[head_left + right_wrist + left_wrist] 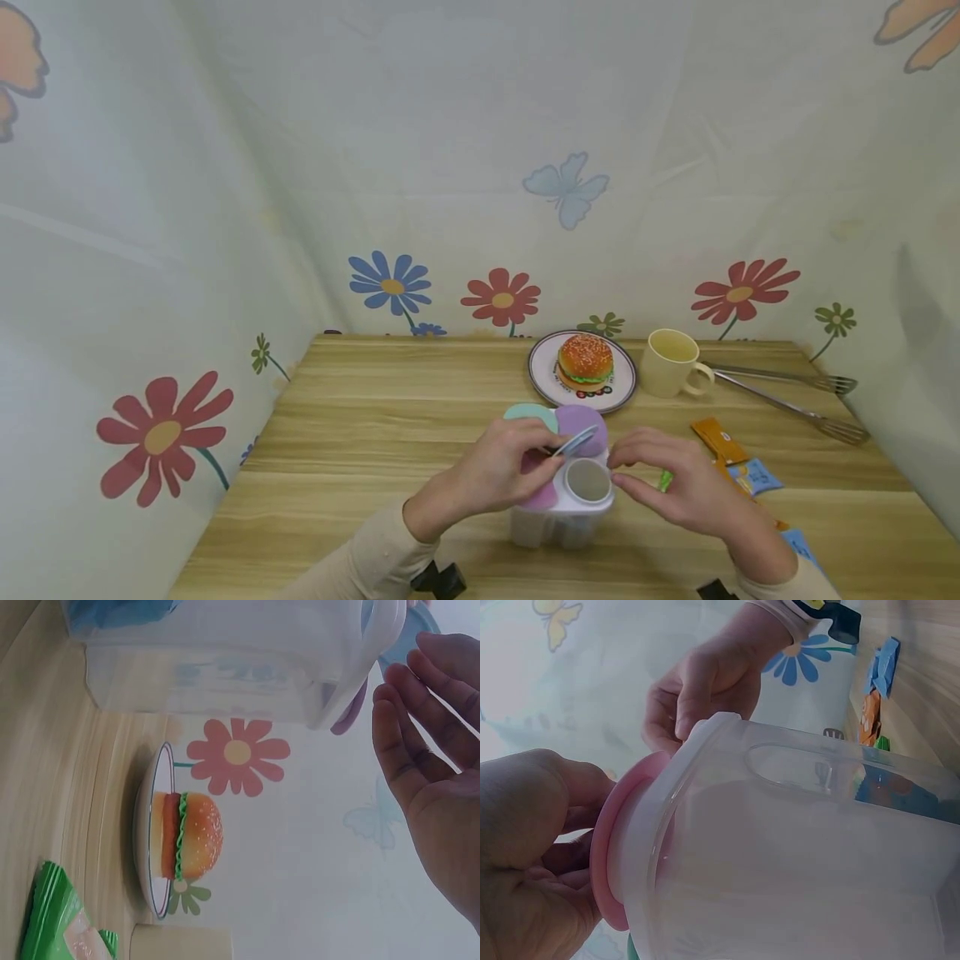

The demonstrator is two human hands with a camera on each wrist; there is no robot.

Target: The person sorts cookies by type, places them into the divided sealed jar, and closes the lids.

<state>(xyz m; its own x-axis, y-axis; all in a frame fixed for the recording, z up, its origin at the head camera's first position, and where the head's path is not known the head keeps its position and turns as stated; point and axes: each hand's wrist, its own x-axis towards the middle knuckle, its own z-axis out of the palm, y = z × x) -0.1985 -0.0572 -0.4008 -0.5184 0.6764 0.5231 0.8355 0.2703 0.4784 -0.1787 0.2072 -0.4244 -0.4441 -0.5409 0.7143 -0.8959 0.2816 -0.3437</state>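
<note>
One pale blue lid [579, 439] is pinched in the left hand [491, 471], above the clear storage container [528, 529] at the near middle, whose near right mouth [588, 481] is uncovered. Both wrist views show something blue [896, 793] low inside it, which the head view hides. Beyond, a hamburger [586, 361] sits on a plate [542, 367]. Just right, the right hand [678, 479] holds nothing, fingers loosely extended; far right lie two slotted spatulas [842, 430].

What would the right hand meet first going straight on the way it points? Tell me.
The right hand would probably meet the container first, beside its uncovered round opening; depth is unclear, and they may already touch.
</note>
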